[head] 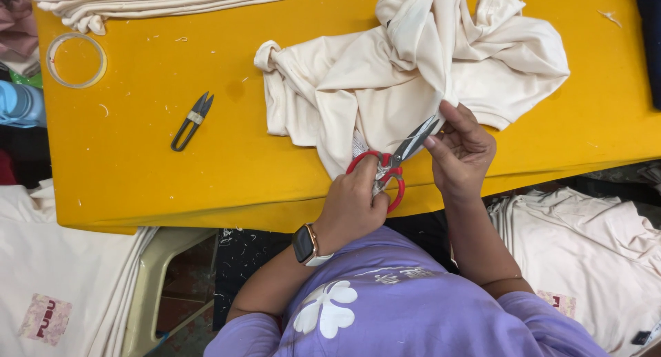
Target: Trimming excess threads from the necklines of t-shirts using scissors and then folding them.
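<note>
A crumpled cream garment (413, 75) of soft, matte knit fabric lies bunched in loose folds and a knotted twist on the yellow tabletop (172, 185), its lower edge hanging toward the near rim. At that edge, red-handled scissors (396, 161) with bright steel blades point up and to the right into the cloth. The left hand (354, 205) has its grip closed through the rounded red loops, fingers curled around them, just below the garment's hem; a watch with a dark square face (306, 245) sits on that wrist. The right hand (460, 154) is right of the scissors, its grip pinching a bit of the garment's edge beside the blade tips, fingertips pressed together on the cloth. Left of the garment, well apart, lie small dark thread snips (193, 119) with a slim U-shaped spring handle, and farther left a clear ring of tape (76, 59), flat on the tabletop. Beyond the garment, along the far edge, rests a stack of folded cream cloth (158, 0). More cream garments are piled below the tabletop at left (62, 288) and at right (585, 254).
</note>
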